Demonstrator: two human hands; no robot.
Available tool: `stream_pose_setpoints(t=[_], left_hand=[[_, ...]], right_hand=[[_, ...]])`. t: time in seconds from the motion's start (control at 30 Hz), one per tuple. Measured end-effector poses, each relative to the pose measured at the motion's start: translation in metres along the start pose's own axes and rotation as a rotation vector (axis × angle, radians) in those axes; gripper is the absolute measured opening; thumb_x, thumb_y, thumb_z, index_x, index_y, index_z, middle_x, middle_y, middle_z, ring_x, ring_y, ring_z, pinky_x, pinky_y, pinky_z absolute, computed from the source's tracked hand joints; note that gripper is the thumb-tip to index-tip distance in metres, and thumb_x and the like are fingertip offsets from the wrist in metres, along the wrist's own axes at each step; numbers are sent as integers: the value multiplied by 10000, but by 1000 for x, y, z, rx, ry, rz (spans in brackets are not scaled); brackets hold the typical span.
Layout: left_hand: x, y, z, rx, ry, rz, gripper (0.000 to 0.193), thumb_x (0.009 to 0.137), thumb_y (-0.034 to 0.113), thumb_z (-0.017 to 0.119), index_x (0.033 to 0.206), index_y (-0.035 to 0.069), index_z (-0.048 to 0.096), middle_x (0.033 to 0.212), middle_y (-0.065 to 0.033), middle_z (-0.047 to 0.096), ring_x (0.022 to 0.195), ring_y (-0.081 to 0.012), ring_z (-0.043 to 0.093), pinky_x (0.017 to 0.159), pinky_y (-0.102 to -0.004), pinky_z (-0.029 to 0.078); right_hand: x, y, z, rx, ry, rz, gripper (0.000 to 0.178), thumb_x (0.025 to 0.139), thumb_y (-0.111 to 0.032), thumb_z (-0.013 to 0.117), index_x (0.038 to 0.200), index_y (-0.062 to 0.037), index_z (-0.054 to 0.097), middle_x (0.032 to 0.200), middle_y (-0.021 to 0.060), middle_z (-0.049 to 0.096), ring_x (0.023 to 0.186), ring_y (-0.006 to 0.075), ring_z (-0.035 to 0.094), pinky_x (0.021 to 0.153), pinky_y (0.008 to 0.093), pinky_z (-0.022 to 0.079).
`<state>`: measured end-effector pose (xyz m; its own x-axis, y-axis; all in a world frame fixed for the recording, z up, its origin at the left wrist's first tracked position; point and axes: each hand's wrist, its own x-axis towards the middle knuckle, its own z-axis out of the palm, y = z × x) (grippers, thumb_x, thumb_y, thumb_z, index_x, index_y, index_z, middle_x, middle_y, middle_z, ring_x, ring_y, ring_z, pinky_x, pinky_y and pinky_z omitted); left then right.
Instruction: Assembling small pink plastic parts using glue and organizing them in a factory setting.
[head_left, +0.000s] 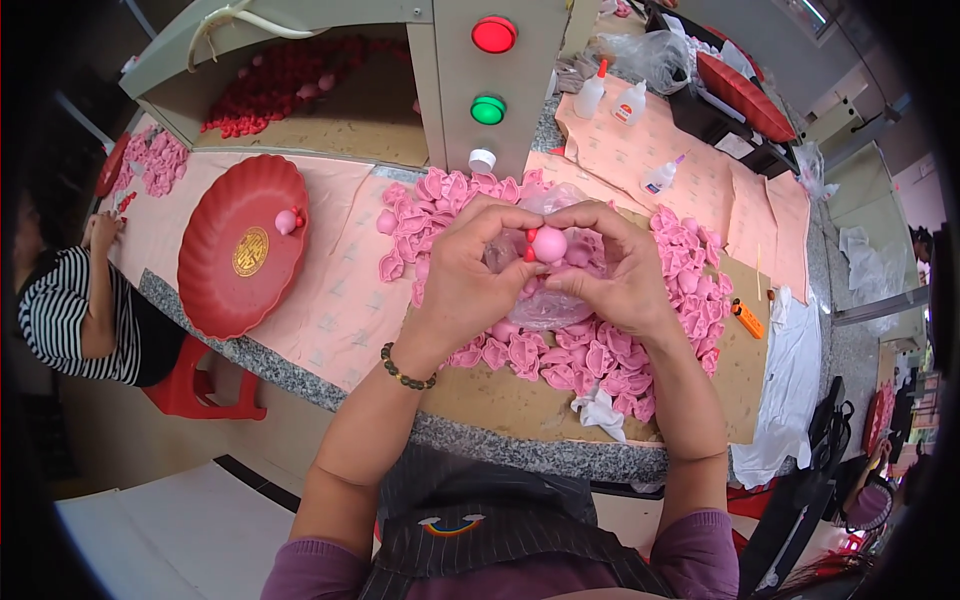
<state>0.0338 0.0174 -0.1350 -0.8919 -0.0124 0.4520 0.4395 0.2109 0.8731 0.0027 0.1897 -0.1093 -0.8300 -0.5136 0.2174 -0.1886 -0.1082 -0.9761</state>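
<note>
Above the middle of the work surface, my left hand [468, 278] and my right hand [632, 278] meet with thumbs and fingers closed round a small pink ball with red parts [549, 244]. The red parts sit on its left side, against my left fingertips. Behind and below the fingers is a clear plastic bag [545, 312], partly hidden, with pink pieces showing through it. Loose pink petal-shaped pieces [570, 360] are heaped all round my hands. A similar pink ball with red bits [287, 221] lies on a scalloped red plate [215, 285] to the left.
A grey machine housing [455, 60] with lamps stands ahead; red pieces [245, 110] lie inside its opening. Glue bottles [590, 92] stand at far right. An orange cutter [747, 319] and white cloth [785, 390] lie right. At left sits a person in a striped shirt [70, 305].
</note>
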Motion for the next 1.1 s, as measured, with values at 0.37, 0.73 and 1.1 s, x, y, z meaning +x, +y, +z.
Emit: stream_pose_setpoints(t=[0.37,0.73,1.1], left_hand=[[-1,7,1,18,24,44,369,624,-122,683,960,20,628,942,-74,586,836,-166,612,682,-252,516],[-1,0,1,-10,29,83,277,646,-92,703,886,25,634,920,-53,581,852,-128,573,718,-230,469],[-3,-5,5,-39,126,146,223,653,-143,601,807,17,610,865,-58,580,776,-138,593,611,-238,470]], right_hand=[[1,11,2,132,39,-67,343,728,126,650,1038,19,547,1008,62,564,925,135,585,803,272,513],[2,11,4,174,11,-157,330,699,125,681,995,47,557,1015,108,538,935,183,579,813,303,525],[0,10,5,226,-59,-140,315,684,100,719,964,70,578,1033,137,536,925,195,576,819,306,523]])
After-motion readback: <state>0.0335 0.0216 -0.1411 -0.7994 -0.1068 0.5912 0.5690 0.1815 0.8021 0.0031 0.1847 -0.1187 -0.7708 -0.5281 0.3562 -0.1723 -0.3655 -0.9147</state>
